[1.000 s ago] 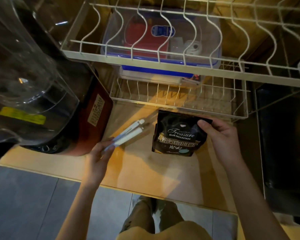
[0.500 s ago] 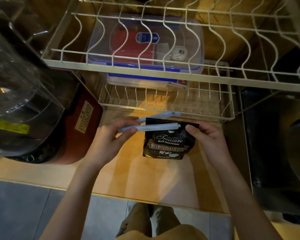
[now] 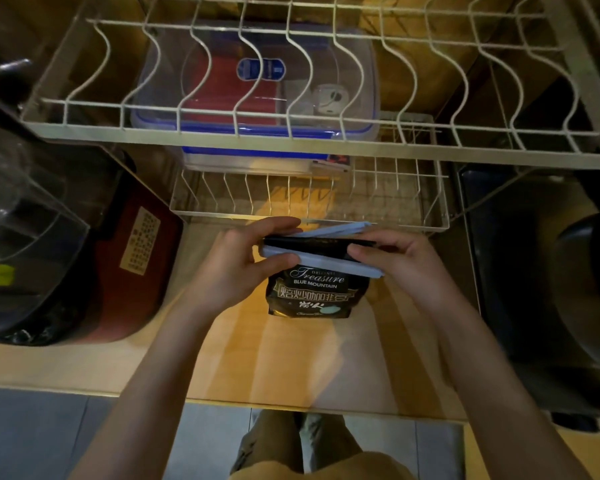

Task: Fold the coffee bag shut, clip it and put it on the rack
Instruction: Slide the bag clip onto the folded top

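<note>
Far left: a clear plastic jug point(image 3: 18, 216) and a dark red appliance point(image 3: 125, 271) sit on the bench point(image 3: 291, 358), well clear of the action.
Left hand: the left hand point(image 3: 236, 268) is closed on the left end of the clip point(image 3: 326, 263), thumb near, fingers over the far side, right at the hinge end.
Coffee bag: dead centre, the coffee bag point(image 3: 314, 294) stands upright on the bench, its folded top caught between the clip's two pale blue bars.
Clip state: not snapped yet, I'd say; the far bar angles away from the near one at the right end.
Handling: the bag looks light and soft-sided, its foil likely slick, so the fold may spring open. Best taken at the top, along the stiff clip.
Right hand: the right hand point(image 3: 406, 261) pinches the fold and the clip's right end, fingers curled in.
Rack: the lower wire rack point(image 3: 309, 216) sits just beyond the bag; the upper rack point(image 3: 326, 133) is overhead, a clear lidded box point(image 3: 257, 81) showing through its wires.
</note>
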